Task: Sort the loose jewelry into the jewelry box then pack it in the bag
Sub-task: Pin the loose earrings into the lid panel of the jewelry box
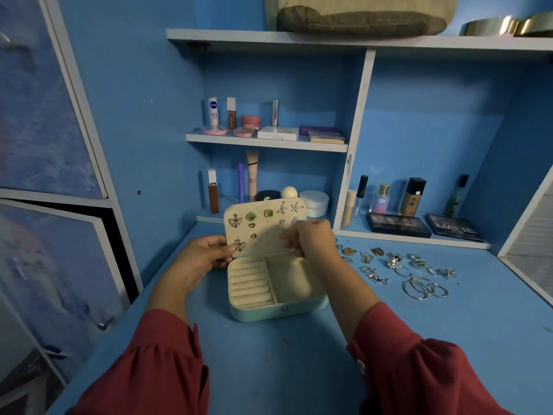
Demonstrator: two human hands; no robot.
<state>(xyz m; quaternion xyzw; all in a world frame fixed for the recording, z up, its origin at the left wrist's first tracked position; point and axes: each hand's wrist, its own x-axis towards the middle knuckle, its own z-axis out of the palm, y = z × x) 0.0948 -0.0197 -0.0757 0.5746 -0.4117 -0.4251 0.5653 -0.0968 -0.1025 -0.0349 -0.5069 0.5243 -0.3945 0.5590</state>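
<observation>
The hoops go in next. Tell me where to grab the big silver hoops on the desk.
Pinch the big silver hoops from above at the outer rims, right hand nearest. They lie flat and overlapping on the desk, so only the thin wire edges offer purchase.

Dim bluish light, bowed wide-angle edges

My jewelry box is pale mint outside, cream inside; two green-stoned earrings sit on its lid. Right of it, silver hoops lie on blue tabletop. My sleeves are maroon.
</observation>
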